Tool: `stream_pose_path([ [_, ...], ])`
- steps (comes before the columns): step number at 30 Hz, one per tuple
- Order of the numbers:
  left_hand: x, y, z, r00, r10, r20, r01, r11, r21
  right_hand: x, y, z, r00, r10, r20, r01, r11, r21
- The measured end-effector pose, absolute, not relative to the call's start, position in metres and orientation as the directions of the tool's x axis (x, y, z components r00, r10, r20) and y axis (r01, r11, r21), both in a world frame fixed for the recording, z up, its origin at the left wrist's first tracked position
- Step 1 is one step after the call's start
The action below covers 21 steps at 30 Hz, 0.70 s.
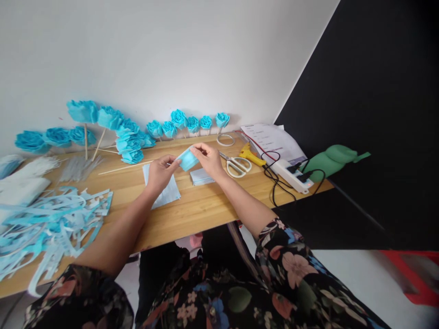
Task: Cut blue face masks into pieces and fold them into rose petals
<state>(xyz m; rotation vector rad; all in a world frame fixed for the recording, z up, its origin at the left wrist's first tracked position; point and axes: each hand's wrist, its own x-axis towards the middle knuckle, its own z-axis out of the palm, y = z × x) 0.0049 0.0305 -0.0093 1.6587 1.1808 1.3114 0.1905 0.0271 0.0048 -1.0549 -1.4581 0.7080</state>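
I pinch a light-blue piece of fabric (188, 160) between my two hands, above the counter (192, 210). My left hand (160, 172) has thumb and fingers closed on its near-left end; my right hand (210, 161) grips the opposite end, fingers bent over it. Beneath my left hand lies a pale sheet (168, 193), and just under my right hand a folded pale-blue stack (200, 177). To the right of my right hand are white-handled scissors (239, 167), then a yellow glue gun (252, 154). Beyond both hands, blue flowers (179, 119) stand near the wall. Left of my left hand spreads a heap of cut strips (51, 228).
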Motion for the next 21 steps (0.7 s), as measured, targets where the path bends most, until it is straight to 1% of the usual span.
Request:
stream_pose_path([
  [7, 0.005, 0.032, -0.011, 0.075, 0.942, 0.327, 0.222, -0.336, 0.915, 0.191, 0.026, 0.006, 0.057, 0.893, 0.446, 0.23, 0.423, -0.877],
  [10, 0.006, 0.03, -0.006, 0.104, 0.927, 0.361, 0.255, -0.376, 0.891, 0.19, 0.024, 0.005, 0.022, 0.879, 0.476, 0.263, 0.455, -0.851],
  [14, 0.008, 0.026, 0.0, 0.156, 0.895, 0.418, 0.288, -0.446, 0.847, 0.186, 0.021, 0.003, -0.103, 0.811, 0.576, 0.355, 0.57, -0.741],
  [17, 0.007, 0.024, 0.001, 0.192, 0.883, 0.428, 0.334, -0.468, 0.818, 0.183, 0.019, 0.001, -0.183, 0.769, 0.612, 0.406, 0.626, -0.666],
  [19, 0.006, 0.025, -0.001, 0.216, 0.874, 0.435, 0.352, -0.485, 0.8, 0.182, 0.019, 0.0, -0.202, 0.766, 0.611, 0.405, 0.633, -0.66],
  [21, 0.004, 0.027, -0.003, 0.211, 0.873, 0.44, 0.326, -0.487, 0.81, 0.182, 0.019, 0.0, -0.186, 0.792, 0.581, 0.371, 0.604, -0.705],
])
